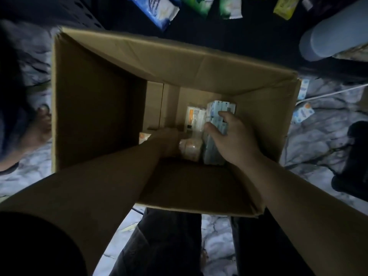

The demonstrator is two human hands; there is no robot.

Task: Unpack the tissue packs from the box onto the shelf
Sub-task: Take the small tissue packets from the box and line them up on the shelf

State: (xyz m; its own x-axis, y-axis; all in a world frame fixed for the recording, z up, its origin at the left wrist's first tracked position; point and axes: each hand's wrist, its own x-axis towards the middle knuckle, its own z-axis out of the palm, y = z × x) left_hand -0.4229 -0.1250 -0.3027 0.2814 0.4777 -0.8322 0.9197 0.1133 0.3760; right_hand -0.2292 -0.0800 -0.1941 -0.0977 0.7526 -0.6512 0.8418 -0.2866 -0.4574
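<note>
Head view, dim light, straight down into one open cardboard box (pixel 123 62) standing on a marbled floor (pixel 318 148).

Count inside box: at least four tissue packs visible, all in the right-hand part of the bottom. One blue pack (pixel 216 148) on edge, long axis running from near wall toward far wall. A second blue pack end (pixel 221 106) just beyond it, touching or nearly so. One white pack with orange print (pixel 194 118) just left of those, upright, long axis same near-to-far line. One pale orange pack (pixel 190 152) low between the hands; orientation unclear, partly hidden. A small orange-white corner (pixel 143 137) left of the left wrist; cannot tell if a further pack.

Two hands, both down inside box. Right hand (pixel 233 140) curled over blue pack, thumb on its left face, fingers on the top and far side: gripping it. Left hand (pixel 169 142) reached deep, fingers hidden behind its own back and in shadow; grip state cannot tell, nor contact with the pale orange pack.

Outside box: dark shelf (pixel 229 36) across the top edge, with about four packs lying on it: one blue-white (pixel 157 10), two green-white (pixel 199 5), one yellow (pixel 283 6). Two more small packs (pixel 302 112) on floor right of box. One grey cylinder (pixel 334 40) top right. One bare foot (pixel 37 132) at left.
</note>
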